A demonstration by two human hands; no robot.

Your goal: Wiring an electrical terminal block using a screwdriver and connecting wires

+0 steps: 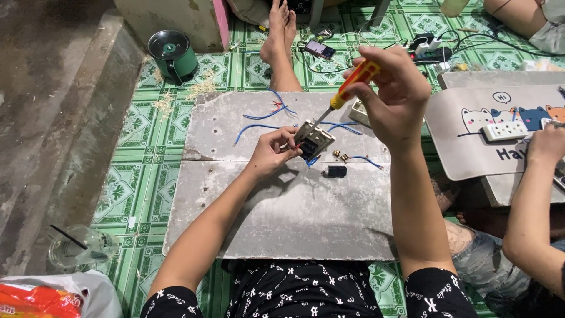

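Setting: green patterned floor tiles (141, 194) with a grey board (294, 212) laid flat as a work surface in front of the seated person.
Left fingers: closed in a pinch on the edge of a small switch plate (315, 141), tilting it up off the board; left hand (272, 152) sits just at 9 o'clock of the plate.
Right fingers: wrapped shut around the orange-and-yellow handle of a screwdriver (352, 85); right hand (391, 91) is raised at 1 o'clock of the plate.
Tool tip: the shaft slants down to 7 o'clock and meets the back of the plate; whether it sits in a screw head is too small to tell.
Plate position: near the middle of the board's far half, held, not lying flat.
Wires: blue wire pieces (262, 125) lie loose at 10 to 12 o'clock of the plate; one short blue piece (368, 159) at 4 o'clock.
Small parts: brass bits (340, 155) just at 3 o'clock of the plate, a small black part (335, 171) at 5 o'clock.
Progress: judging by the loose parts and unattached wires, the plate looks only partly fitted, with wiring and pieces left to deal with.
Further out: green round appliance (170, 54) at 10 o'clock, glass with a straw (79, 246) at 8 o'clock.
Other person: another person's hand (544, 144) by a white socket strip (504, 131) on a cartoon-cat mat (471, 153), at 3 o'clock.
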